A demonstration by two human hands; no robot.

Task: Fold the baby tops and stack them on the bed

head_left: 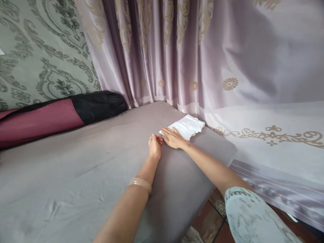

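Note:
A folded white cloth (188, 126) lies near the far corner of the bed, with slightly uneven edges at its right end. My right hand (173, 137) rests flat on the near left part of the cloth, its fingers stretched toward the left end. Just left of it, my left hand (155, 146) is closed with curled fingers beside the cloth's left end. Whatever those fingers may hold is hidden. On my left wrist sits a pale bangle (140, 184).
A grey fitted sheet (88, 172) with small wrinkles covers the bed. Along its far left side lies a long maroon and black roll (98, 107) against the patterned wallpaper (58, 60). Lilac curtains (187, 60) hang behind the corner and down the right side. Tiled floor (212, 216) shows at lower right.

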